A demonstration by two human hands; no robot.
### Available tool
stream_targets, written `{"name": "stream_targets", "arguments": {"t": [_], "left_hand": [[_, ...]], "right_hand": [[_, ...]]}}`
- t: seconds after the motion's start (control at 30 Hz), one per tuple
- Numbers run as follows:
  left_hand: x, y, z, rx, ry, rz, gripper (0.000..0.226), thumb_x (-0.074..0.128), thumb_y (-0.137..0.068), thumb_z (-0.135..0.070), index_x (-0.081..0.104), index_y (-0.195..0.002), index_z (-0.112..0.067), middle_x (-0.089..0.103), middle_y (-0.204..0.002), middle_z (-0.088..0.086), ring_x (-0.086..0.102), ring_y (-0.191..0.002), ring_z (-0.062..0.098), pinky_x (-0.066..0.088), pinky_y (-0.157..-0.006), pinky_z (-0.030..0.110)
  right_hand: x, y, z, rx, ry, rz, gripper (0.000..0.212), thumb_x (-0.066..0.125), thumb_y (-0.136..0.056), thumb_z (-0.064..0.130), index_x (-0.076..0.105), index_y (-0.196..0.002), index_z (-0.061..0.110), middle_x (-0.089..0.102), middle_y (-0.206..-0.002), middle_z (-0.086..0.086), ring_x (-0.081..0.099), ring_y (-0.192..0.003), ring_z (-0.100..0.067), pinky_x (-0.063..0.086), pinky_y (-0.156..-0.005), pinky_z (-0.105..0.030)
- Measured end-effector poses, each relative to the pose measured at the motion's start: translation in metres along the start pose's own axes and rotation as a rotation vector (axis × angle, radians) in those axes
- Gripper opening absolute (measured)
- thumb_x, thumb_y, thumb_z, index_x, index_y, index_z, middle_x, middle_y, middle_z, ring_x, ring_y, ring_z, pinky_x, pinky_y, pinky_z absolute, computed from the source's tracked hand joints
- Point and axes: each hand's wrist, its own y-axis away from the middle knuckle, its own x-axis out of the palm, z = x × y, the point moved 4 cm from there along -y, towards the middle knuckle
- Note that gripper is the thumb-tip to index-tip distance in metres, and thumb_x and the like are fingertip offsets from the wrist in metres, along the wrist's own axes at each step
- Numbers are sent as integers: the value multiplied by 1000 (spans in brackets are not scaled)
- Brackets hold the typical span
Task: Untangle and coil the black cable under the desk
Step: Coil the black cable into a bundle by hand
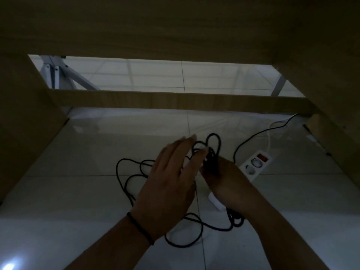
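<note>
Looped black cable (211, 151) (thin), glossy floor tiles (97, 162)

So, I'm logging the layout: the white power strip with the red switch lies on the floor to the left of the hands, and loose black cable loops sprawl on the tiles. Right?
Not quite. The head view shows the white power strip to the right of the hands, beside the right hand, not left. The rest holds: red switch, black cable looping across the tiles.
</note>
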Motion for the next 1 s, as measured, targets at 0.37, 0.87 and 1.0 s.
{"name": "stream_targets", "arguments": {"t": [0.37,0.87,1.0], "left_hand": [[28,8,10,127,-132,215,50,86,-51,-25,68,-97,-16,70,-77,-2,67,-68,15,58,-69,30],[18,4,41,-175,-146,418,6,62,-49,-21,57,-47,-22,54,-43,-6,49,-33,4,20,-39,10],[25,11,42,-178,-124,474,10,71,-63,-23,65,-65,-15,63,-62,-1,61,-57,14,39,-52,22]], "right_hand": [[21,27,14,-114,315,532,17,55,-89,11,47,-75,17,39,-67,9,37,-55,-1,34,-45,-2],[8,27,19,-259,717,60,19,40,-96,30,54,-85,23,63,-100,0,35,-56,-2,18,-42,-17],[19,25,11,-231,758,145,26,36,-97,19,60,-104,11,63,-107,-5,46,-74,-9,22,-44,-19]]}}
